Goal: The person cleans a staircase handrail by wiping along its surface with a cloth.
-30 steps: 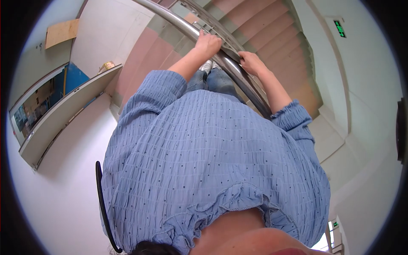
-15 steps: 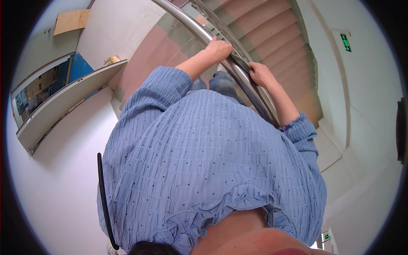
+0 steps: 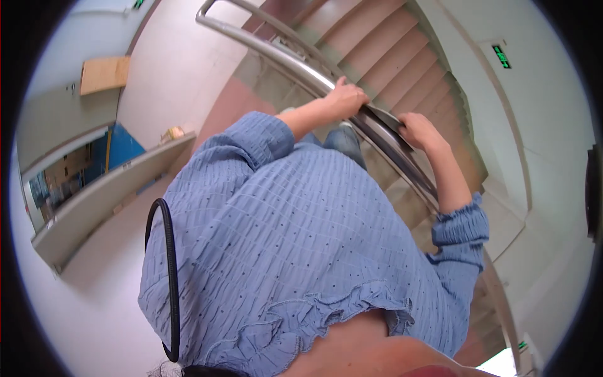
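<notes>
My left hand (image 3: 347, 100) is closed at the metal handrail (image 3: 301, 72), its fingers bent over the near end of a thin, dark grey flat item (image 3: 384, 117). This item lies along the rail between my two hands; what it is cannot be made out. My right hand (image 3: 419, 131) pinches its other end with curled fingers, just beyond the rail. Both sleeves are blue and ruffled. Below the rail, part of my jeans (image 3: 344, 143) and a light shoe show.
Stairs (image 3: 389, 56) descend beyond the rail. At left are a ledge (image 3: 113, 195), a blue panel (image 3: 124, 147) and a wooden board (image 3: 104, 74). A green lit sign (image 3: 501, 56) hangs on the right wall. A black cord loop (image 3: 171, 270) hangs near my left shoulder.
Both hands have shifted right and down in view with the flat item between them. The rail's curved end has come into view at the upper left, and my feet have moved.
</notes>
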Tool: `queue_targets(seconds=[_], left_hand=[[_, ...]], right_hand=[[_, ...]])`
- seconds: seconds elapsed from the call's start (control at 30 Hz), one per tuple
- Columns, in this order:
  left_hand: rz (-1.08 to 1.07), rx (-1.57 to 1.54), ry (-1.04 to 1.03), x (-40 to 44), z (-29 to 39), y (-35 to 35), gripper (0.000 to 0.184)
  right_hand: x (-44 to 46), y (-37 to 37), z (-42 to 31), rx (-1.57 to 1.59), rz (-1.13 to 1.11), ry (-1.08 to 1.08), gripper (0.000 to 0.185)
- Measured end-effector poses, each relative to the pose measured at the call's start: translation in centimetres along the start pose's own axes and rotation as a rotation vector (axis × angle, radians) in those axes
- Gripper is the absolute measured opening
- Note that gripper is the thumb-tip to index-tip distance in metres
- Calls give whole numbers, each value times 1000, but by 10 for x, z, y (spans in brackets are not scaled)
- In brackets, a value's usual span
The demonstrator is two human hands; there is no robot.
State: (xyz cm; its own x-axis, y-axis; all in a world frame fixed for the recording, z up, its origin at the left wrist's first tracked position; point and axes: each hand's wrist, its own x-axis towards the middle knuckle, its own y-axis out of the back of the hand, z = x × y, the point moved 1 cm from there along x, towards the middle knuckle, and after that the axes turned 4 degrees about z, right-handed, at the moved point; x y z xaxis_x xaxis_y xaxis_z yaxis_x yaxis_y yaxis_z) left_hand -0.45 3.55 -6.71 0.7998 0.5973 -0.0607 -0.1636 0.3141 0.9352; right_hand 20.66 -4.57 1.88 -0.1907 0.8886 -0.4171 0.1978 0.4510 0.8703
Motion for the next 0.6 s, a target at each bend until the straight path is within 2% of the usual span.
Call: queue_targets(seconds=[0.03, 0.17, 0.23, 0.27, 0.3, 0.47, 0.6], left_hand=[[0, 7, -18, 19, 17, 31, 42], [80, -56, -203, 24, 9, 0, 42], [103, -30, -196, 22, 9, -6, 42], [94, -50, -188, 43, 37, 38, 42], [105, -39, -146, 49, 32, 42, 42], [173, 61, 7, 78, 1, 33, 38], [230, 77, -65, 85, 23, 34, 28]], right_hand=[[-18, 39, 7, -3, 49, -12, 21], [-38, 10, -4, 8, 163, -179, 20], [-45, 0, -10, 22, 230, -236, 19], [-57, 52, 6, 28, 257, -210, 19], [-47, 54, 12, 22, 322, -182, 19], [12, 20, 45, -152, 515, -203, 21], [5, 10, 70, -357, 663, -224, 23]])
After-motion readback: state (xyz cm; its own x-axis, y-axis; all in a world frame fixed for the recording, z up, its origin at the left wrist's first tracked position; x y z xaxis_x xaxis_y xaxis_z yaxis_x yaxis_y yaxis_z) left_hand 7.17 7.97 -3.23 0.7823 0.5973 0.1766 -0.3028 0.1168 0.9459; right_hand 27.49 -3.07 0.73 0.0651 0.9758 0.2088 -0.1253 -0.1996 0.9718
